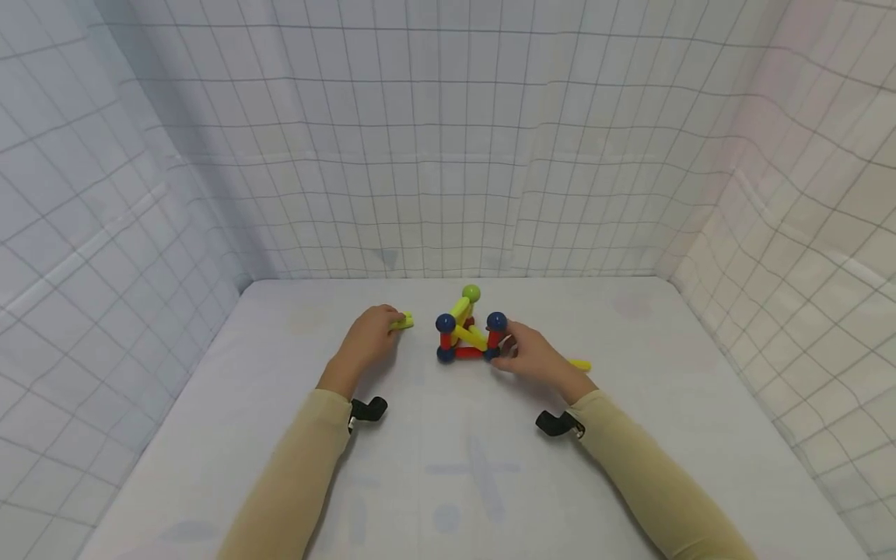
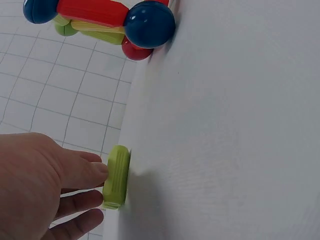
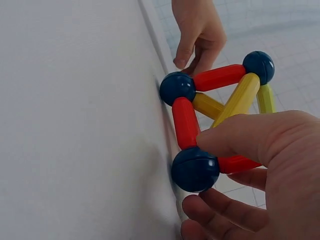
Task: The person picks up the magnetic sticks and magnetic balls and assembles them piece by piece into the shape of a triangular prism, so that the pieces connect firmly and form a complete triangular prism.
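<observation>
I judge this the fetching step: my left hand point(image 1: 369, 336) pinches a green rod point(image 1: 403, 320) at nine o'clock of the frame point(image 1: 467, 330), my right hand point(image 1: 535, 358) pinching its near corner, so next the rod must swing across onto a ball point(image 1: 445, 322).

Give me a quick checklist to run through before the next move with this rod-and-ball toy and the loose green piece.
1. Left hand has the green piece: ok, fingertips touch it; a full grip cannot be told.
2. Right hand steadies the toy: ok, thumb and fingers are at a lower blue ball.
3. Toy stands on the table: ok, its lower balls rest on the surface.
4. Path between green piece and toy is free: ok, nothing shows between them.
5. Yellow rod behind the right hand is out of the way: ok, it lies apart.
6. Open spot for the piece: cannot tell.
</observation>
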The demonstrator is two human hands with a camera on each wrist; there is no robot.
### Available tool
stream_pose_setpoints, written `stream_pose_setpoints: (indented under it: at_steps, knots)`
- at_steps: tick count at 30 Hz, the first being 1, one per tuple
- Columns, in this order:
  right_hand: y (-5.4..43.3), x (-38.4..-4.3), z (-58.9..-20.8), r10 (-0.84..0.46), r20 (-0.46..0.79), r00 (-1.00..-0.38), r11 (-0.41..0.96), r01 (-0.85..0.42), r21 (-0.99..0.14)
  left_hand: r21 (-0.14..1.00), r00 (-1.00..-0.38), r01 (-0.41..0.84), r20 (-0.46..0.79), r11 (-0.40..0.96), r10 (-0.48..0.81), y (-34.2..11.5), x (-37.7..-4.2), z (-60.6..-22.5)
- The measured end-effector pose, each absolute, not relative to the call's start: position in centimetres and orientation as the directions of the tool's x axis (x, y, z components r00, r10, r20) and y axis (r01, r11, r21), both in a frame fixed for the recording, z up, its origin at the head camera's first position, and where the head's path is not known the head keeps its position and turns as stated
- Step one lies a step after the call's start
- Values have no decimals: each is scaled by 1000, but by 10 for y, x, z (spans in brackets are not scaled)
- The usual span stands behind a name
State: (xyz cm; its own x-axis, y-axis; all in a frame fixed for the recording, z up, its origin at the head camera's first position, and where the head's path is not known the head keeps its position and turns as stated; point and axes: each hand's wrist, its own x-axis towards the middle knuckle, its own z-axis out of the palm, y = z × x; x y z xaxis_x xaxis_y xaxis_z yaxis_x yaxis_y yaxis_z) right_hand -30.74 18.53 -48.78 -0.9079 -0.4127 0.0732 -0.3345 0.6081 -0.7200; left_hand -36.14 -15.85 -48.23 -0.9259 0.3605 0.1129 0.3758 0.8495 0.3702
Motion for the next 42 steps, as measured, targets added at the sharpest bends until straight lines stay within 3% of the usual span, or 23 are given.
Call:
stream_pose_setpoints:
  at_steps: [5, 13, 23, 33, 42]
  knots:
    - [183, -307, -494, -403, 65, -913, 613, -322, -721, 405, -934, 356, 141, 842, 327, -156, -357, -484]
    - [184, -309, -505, -374, 136, -917, 587, -348, -730, 535, -957, 274, 69, 800, 281, -158, -355, -485]
    - [183, -309, -515, -308, 193, -932, 552, -341, -761, 535, -954, 269, 31, 801, 300, -159, -353, -473]
    - [179, -306, -522, -306, 242, -921, 534, -377, -757, 552, -873, 477, 208, 684, 441, -146, -335, -407]
    - [183, -308, -524, -301, 258, -918, 526, -386, -758, 475, -779, 615, 240, 629, 579, -106, -338, -360]
